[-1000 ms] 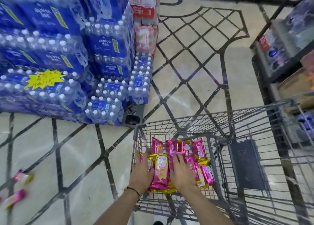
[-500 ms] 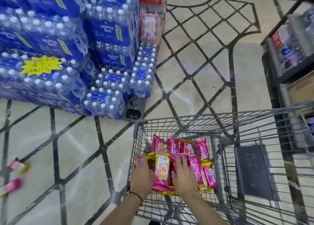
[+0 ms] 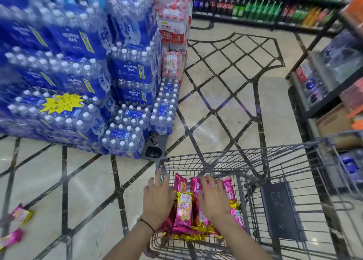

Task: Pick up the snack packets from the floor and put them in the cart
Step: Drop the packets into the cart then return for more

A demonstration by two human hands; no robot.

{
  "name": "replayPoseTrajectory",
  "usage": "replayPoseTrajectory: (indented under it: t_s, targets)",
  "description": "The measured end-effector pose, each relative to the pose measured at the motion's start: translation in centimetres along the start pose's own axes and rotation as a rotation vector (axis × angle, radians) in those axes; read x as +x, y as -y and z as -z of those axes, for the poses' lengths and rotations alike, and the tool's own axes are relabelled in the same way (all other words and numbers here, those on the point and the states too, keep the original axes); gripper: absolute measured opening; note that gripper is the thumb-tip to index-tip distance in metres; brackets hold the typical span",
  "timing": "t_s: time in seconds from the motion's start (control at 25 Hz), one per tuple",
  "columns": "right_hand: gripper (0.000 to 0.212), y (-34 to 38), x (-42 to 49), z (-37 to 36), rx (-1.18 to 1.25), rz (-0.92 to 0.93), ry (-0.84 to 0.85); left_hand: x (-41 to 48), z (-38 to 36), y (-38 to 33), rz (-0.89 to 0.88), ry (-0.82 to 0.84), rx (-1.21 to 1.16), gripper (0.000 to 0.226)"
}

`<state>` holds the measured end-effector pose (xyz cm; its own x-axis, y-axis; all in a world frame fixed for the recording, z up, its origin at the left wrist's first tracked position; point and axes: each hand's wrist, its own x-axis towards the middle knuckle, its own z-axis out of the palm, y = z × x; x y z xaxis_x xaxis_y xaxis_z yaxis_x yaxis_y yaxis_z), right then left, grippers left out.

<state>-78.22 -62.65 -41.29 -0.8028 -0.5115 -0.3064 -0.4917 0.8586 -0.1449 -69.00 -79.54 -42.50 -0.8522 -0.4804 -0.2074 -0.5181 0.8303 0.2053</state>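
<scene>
Presently, left hand [image 3: 157, 202] and right hand [image 3: 213, 199] are spread empty over snack packets [image 3: 184, 210] inside the shopping cart [image 3: 216, 157]; they should be lifted straight out.

Floor [image 3: 225, 106] holds cart [image 3: 235, 154], water packs [image 3: 121, 140], perhaps two packets [image 3: 20, 214].

Pink-and-gold snack packets [image 3: 184, 212] lie heaped against the wire cart's [image 3: 255, 156] left wall. Two loose packets [image 3: 21, 213] lie on the floor [image 3: 88, 181], well apart from it.
</scene>
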Motion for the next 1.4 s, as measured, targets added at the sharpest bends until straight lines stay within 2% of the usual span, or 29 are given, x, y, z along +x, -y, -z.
replayPoseTrajectory:
  t_s: [0.16,0.4,0.6,0.76,0.96,1.2,1.4]
  targets:
    - [0.049,1.7,1.2,6.2,-0.044,0.123,-0.129,0.9,7.3,1.5,-0.06,-0.111,0.09,0.049]
    - [0.046,11.3,2.3,15.1,-0.073,0.4,-0.336,-1.6,16.6,6.3,0.087,-0.216,0.112,0.057]
    - [0.049,23.1,0.1,18.5,-0.099,0.59,-0.396,-7.4,22.5,14.7,0.293,-0.28,0.091,0.063]
    - [0.048,33.2,-3.8,17.6,-0.101,0.764,-0.38,-15.0,25.3,22.1,0.451,-0.347,0.107,0.058]
    - [0.047,45.6,-12.0,13.4,-0.134,0.955,-0.307,-27.4,25.7,33.0,0.648,-0.346,0.082,0.056]
    - [0.049,57.4,-21.2,7.6,-0.184,1.098,-0.245,-40.8,23.5,44.2,0.828,-0.348,0.058,0.048]
    - [0.049,64.8,-26.6,4.2,-0.202,1.195,-0.186,-47.8,23.1,51.1,0.913,-0.331,-0.011,0.052]
